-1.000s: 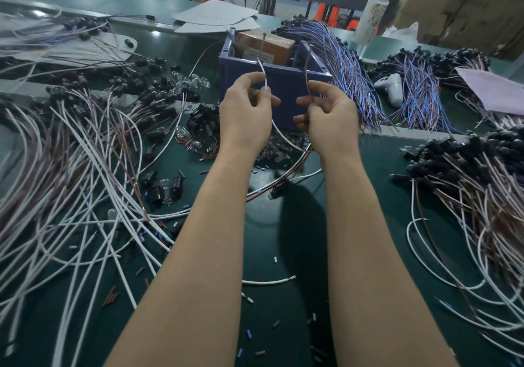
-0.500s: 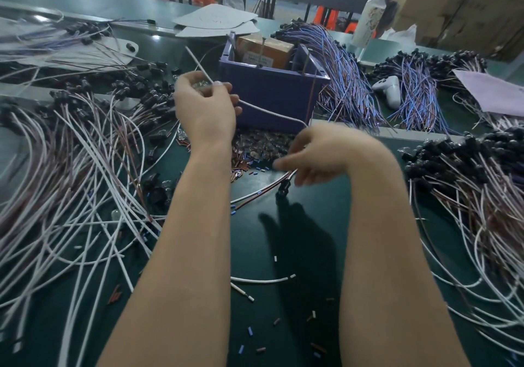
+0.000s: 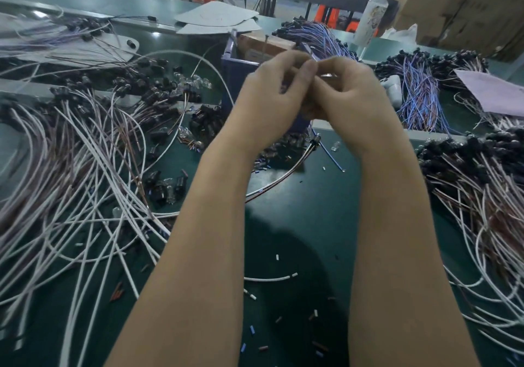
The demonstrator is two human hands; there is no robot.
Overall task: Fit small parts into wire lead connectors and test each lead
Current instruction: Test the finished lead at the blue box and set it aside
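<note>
Left hand (image 3: 269, 103) and right hand (image 3: 354, 100) meet fingertip to fingertip before the blue bin (image 3: 230, 83), pinching a blurred wire lead (image 3: 286, 175); white leads (image 3: 71, 196) heaped left of the bin.

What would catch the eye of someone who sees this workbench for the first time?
First, the two bare hands: the left hand and right hand meet in the middle, before a blue plastic bin, their fingers pinching a small piece too blurred to name. Then the white and brown wire leads with black connectors: a left heap fanned over the dark green table and a right heap.
</note>
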